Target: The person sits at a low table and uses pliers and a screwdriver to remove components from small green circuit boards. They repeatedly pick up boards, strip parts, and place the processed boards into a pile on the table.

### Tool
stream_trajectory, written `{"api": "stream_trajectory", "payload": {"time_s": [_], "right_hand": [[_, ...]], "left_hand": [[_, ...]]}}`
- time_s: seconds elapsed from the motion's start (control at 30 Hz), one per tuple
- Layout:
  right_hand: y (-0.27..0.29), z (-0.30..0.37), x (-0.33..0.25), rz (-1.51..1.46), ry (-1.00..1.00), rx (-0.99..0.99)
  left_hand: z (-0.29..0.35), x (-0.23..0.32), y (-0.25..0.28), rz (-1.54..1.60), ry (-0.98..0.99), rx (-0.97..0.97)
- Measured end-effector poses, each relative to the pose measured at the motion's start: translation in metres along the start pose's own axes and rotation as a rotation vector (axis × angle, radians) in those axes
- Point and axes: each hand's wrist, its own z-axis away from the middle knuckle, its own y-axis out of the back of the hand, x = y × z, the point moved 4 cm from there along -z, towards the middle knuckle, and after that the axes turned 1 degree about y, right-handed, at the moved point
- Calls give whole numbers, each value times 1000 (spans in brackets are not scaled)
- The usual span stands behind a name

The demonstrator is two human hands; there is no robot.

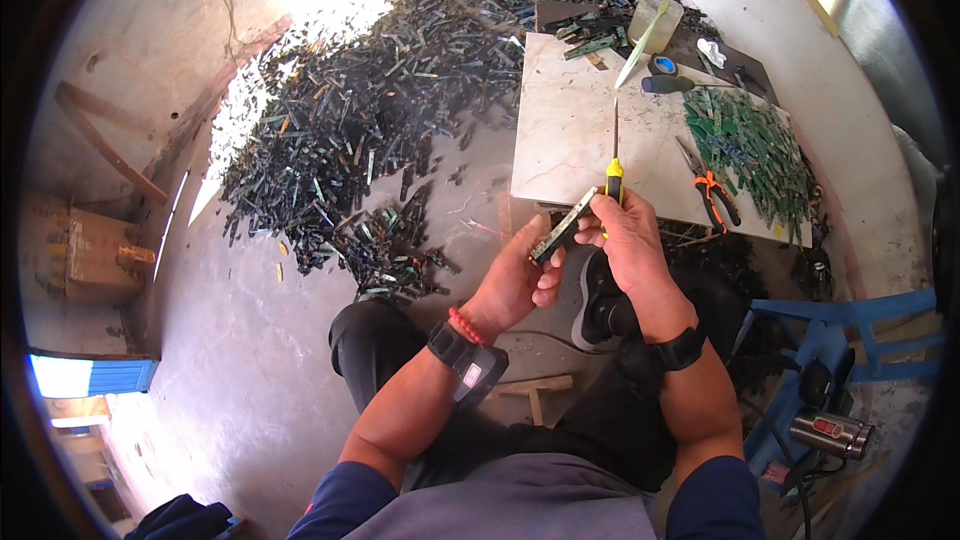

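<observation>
A narrow dark strip with a pale green circuit board along it (566, 228) is held at a slant between my hands, above the near edge of a white board. My left hand (517, 275) grips its lower end between thumb and fingers. The fingertips of my right hand (632, 240) are at its upper end. A screwdriver with a yellow-and-black handle (614, 172) runs through my right hand, its long shaft pointing away from me over the board. The right fingers partly hide the handle, and whether they press on the strip is hard to see.
On the white board (560, 120) lie orange-and-black pliers (712, 195), a pile of green circuit strips (750, 155), a dark-handled screwdriver (668, 85) and a tape roll (662, 65). A large heap of dark strips (400, 90) covers the floor. A blue chair (840, 325) stands at right.
</observation>
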Motion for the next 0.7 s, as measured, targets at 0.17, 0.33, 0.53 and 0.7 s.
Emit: {"api": "stream_trajectory", "payload": {"time_s": [0.17,0.33,0.53,0.7], "right_hand": [[1,0,-1,155,8,66],[2,1,1,168,47,99],[5,-1,4,88,-3,134],[13,-2,5,101,-43,94]], "left_hand": [[-6,-5,9,-416,-101,-15],[-9,-7,11,-503,-128,10],[-9,-3,8,-493,-150,40],[-10,-1,6,-506,-145,65]]}}
